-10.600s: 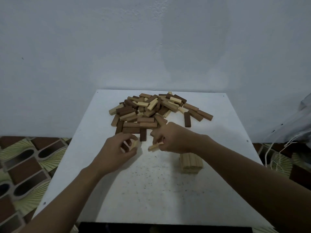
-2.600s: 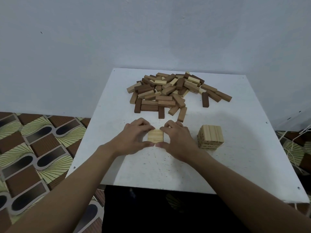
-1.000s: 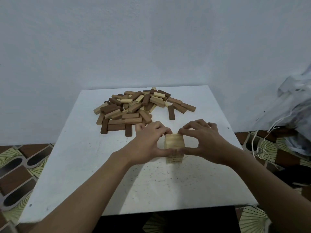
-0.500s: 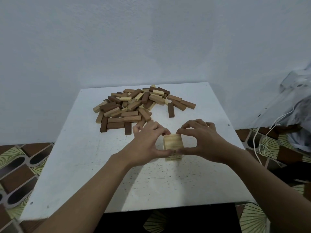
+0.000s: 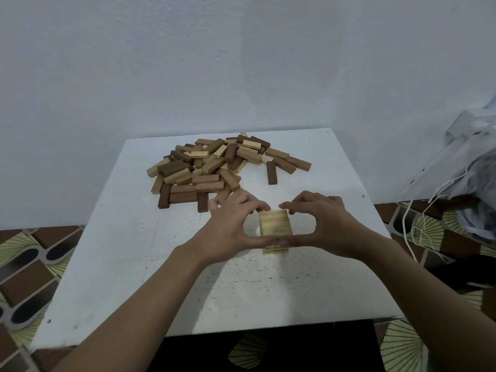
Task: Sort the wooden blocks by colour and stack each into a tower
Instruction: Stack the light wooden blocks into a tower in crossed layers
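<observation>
While hands [image 5: 228, 230] [image 5: 330, 228] seemingly clasp tower [image 5: 275, 224], pile [image 5: 212, 167] lies behind.

I log: tower [image 5: 276, 224], pale matt wood, grain visible; pile [image 5: 206, 169] behind tower, pale and dark matt wood; table [image 5: 128, 251] under tower, white, matt, speckled.

Left hand [image 5: 228, 229]: fingers [image 5: 252, 206] curled in an arc, thumb stretched along the near side. Right hand [image 5: 330, 226]: mirrored pose, fingers [image 5: 298, 205] arched likewise. Together the hands hold the pale block tower [image 5: 275, 224]. The thumb tips meet against its near face. The index tips sit at its far top edge, close together but not touching. Both palms stand off from the tower's sides. Both forearms are bare; they enter from the lower corners and converge, wrists roughly level.
</observation>
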{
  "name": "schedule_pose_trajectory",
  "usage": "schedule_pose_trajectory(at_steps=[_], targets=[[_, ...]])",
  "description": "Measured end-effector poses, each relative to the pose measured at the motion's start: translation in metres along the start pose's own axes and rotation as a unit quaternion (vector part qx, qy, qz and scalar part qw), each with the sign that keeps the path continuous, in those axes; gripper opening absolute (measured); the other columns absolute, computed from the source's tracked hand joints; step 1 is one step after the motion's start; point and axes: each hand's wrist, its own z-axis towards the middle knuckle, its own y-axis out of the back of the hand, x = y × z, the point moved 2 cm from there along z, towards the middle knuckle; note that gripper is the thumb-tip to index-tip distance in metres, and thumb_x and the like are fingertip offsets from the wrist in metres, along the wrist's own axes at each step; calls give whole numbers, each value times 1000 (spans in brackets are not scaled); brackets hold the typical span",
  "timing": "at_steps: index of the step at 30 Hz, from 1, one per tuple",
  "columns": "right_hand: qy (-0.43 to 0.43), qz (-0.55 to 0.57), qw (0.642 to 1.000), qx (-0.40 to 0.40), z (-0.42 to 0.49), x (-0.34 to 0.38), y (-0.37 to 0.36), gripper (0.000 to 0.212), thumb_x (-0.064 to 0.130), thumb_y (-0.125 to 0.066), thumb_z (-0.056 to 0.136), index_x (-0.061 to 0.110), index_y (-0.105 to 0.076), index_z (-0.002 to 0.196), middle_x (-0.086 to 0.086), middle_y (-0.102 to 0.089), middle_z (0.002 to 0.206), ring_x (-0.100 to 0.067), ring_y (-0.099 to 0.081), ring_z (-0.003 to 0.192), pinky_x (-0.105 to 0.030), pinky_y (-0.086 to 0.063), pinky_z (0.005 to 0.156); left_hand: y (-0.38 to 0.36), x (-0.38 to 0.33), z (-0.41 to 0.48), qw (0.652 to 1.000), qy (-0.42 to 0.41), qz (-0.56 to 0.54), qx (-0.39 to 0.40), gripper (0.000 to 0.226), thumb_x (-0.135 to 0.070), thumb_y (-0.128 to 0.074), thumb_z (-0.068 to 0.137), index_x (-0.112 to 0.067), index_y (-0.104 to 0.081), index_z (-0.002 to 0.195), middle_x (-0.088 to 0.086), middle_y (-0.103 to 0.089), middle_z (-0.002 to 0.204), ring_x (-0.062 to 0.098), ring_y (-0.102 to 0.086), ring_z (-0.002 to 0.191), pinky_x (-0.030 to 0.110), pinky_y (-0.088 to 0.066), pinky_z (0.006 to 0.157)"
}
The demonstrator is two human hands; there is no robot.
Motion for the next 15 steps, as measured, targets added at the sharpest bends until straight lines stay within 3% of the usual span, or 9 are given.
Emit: schedule_pose_trajectory(at_steps=[6, 11, 13, 15], targets=[[0, 36, 999, -26, -3, -4, -4, 87, 77, -58, 64, 39, -50, 141, 21, -54, 122, -5, -46, 114, -45, -33, 108, 3, 2, -3, 1000, -4, -10, -3, 66, -67, -74, 77, -39, -55, 134, -21, -47, 124, -3, -41, 115, 31, -13, 93], [-12, 84, 995, -45, -8, -10, -6, 85, 79, -61, 65, 40, -51, 139, 24, -54, 118, -4, -51, 111, -48, -41, 106, 1, 9, -13, 997, 42, -70, 9, 83, -81, -66, 70, -43, -49, 142, -25, -47, 130, 0, -44, 125, 43, -21, 111], [-32, 124, 989, -66, -12, -11, -9, 83, 80, -54, 71, 37, -49, 142, 23, -52, 123, -3, -49, 115, -44, -43, 107, -4, 14, -22, 987, 90, -136, 1, 85, -87, -56, 75, -42, -46, 147, -27, -45, 144, 3, -40, 138, 50, -25, 119], [-51, 163, 982, -81, -19, -11, -19, 77, 76, -41, 84, 35, -41, 149, 18, -46, 141, -4, -43, 129, -39, -40, 111, -12, 12, -33, 972, 114, -207, -8, 71, -79, -45, 90, -44, -41, 151, -32, -40, 152, -7, -31, 144, 48, -24, 124]])
